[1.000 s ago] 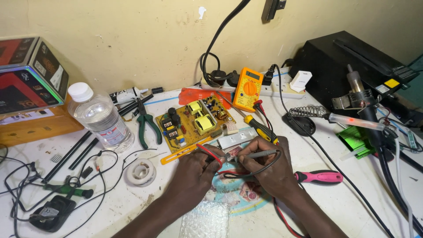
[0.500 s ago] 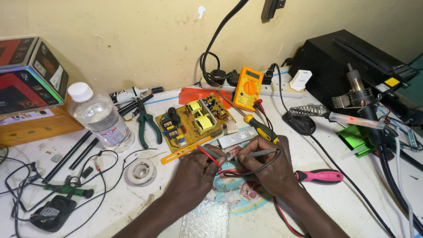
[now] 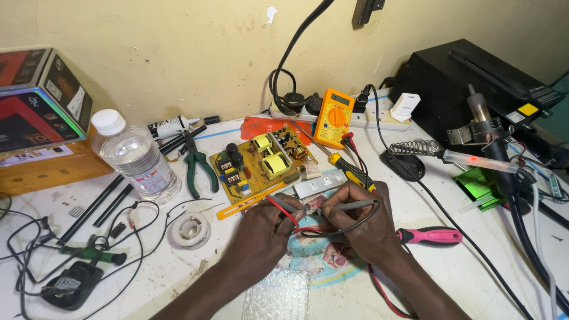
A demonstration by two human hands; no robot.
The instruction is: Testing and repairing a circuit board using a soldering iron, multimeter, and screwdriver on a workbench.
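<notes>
Both hands, left (image 3: pixel 264 228) and right (image 3: pixel 361 222), pinch meter probes (image 3: pixel 349 206) on a cluttered white workbench (image 3: pixel 178 272) against a yellow wall (image 3: pixel 178 53).

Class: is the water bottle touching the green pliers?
Apart. In the head view, bare white tabletop shows between the bottle base and the pliers handles.

The small part under test is hidden between the left hand (image 3: pixel 261 234) and the right hand (image 3: pixel 367 228); its kind cannot be told. The tips of both probes are covered by the fingers beside it. The mat beneath the hands is largely concealed. Right of the hands, the black box (image 3: pixel 474 89) and the cables are cut off by the frame edge. Left of the hands, the carton (image 3: pixel 35 101) is cropped. Both forearms are cut by the bottom edge.
</notes>
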